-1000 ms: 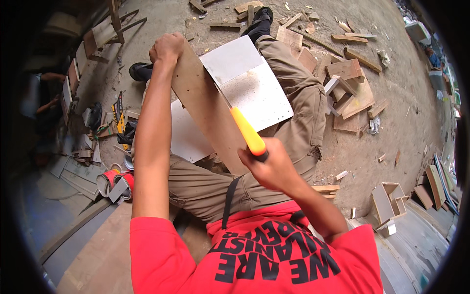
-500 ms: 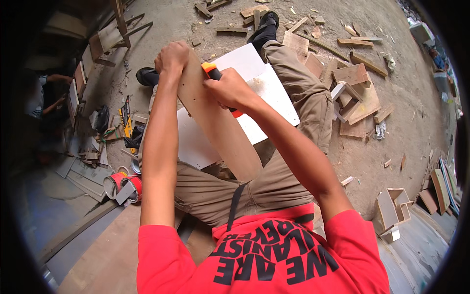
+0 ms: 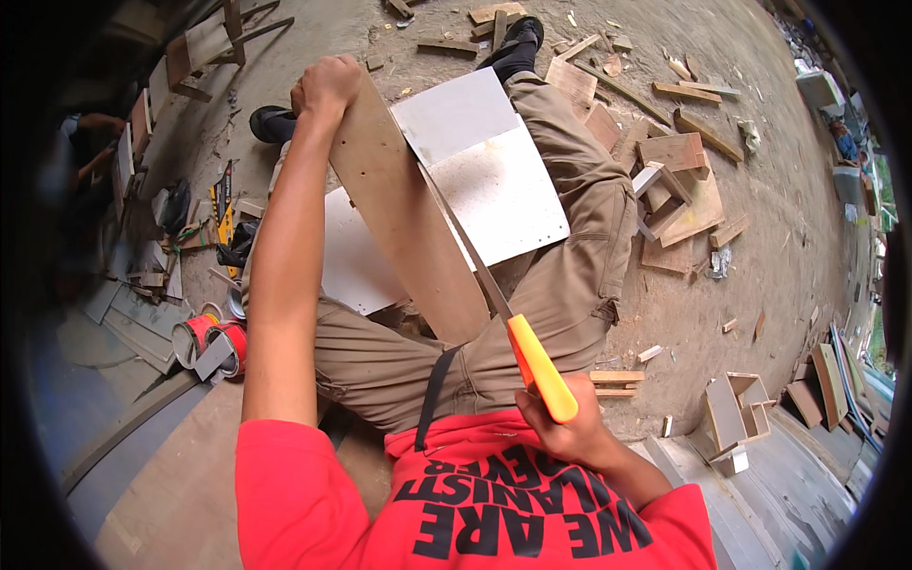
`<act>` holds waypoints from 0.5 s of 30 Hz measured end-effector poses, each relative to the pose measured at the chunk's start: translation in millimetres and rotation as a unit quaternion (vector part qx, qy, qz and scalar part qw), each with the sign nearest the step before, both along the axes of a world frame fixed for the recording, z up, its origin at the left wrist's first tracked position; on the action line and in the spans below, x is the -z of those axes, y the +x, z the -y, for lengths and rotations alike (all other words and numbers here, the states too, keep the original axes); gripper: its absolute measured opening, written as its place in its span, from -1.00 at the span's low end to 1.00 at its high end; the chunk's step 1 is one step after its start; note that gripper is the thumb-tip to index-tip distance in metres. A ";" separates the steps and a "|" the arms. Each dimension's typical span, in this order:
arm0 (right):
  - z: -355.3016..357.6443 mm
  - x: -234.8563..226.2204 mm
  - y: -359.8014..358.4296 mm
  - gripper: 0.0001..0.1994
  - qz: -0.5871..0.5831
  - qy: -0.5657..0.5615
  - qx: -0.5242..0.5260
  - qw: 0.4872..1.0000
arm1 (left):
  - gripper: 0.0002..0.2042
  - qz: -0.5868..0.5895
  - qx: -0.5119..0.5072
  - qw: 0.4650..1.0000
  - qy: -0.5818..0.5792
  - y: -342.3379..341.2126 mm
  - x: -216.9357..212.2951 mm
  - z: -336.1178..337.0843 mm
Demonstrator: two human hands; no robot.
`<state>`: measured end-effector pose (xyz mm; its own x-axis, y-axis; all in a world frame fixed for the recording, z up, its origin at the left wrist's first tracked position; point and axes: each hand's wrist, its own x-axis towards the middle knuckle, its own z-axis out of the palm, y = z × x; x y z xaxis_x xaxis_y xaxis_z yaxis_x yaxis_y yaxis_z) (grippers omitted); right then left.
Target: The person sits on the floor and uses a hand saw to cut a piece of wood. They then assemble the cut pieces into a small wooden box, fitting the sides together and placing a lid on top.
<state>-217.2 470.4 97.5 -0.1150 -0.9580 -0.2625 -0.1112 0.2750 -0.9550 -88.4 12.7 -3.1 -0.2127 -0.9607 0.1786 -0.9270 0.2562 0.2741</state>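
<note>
My left hand point(image 3: 326, 87) is closed over the far end of a long, thin wooden board point(image 3: 394, 204), which slants between my legs. In my right hand point(image 3: 573, 425), near my lap, is a handsaw point(image 3: 538, 366) with a yellow-orange handle. Its narrow blade points away from me along the board's right edge; whether the teeth touch the wood I cannot tell. Beneath the board lies a white panel point(image 3: 503, 185), dusted with brownish sawdust, and another white piece point(image 3: 356, 256) shows on the left.
Offcuts point(image 3: 679, 152) litter the floor at the right. Red paint cans point(image 3: 226, 348) stand at the left, below a yellow-and-black saw sleeve point(image 3: 224, 214). A small box-shaped wooden frame point(image 3: 736, 413) sits at the lower right. Another person's arm point(image 3: 100, 123) shows at the far left.
My right hand has drawn the saw back toward my lap, so its blade now shows. My left hand stays on the board's far end. The view has shifted slightly.
</note>
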 end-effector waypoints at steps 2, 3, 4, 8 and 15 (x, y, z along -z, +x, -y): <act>9.8 0.3 0.0 -0.89 0.000 -0.021 0.000 1.000 | -0.45 0.020 0.000 1.000 0.022 8.3 9.2 14.5; 20.2 2.8 -3.4 -0.89 -0.002 -0.033 0.002 0.999 | -0.48 0.023 0.021 1.000 0.004 4.4 6.9 17.2; 46.6 19.1 0.3 -0.87 0.026 -0.048 0.069 0.996 | -0.51 0.025 0.045 0.999 -0.011 -4.8 6.0 15.0; 234.9 98.8 -3.0 -0.68 0.059 -0.051 0.029 0.997 | -0.56 0.076 0.047 0.996 -0.013 -15.3 16.3 20.5; 242.6 93.3 6.9 -0.71 0.077 -0.004 0.002 0.997 | -0.50 0.091 0.105 0.989 -0.043 6.9 34.4 34.2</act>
<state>-210.3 227.8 4.1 -0.0784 -0.9595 -0.2706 0.0388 0.2683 -0.9625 -81.5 -21.5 -37.4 -0.4421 -0.8747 0.1987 -0.8827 0.4637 0.0770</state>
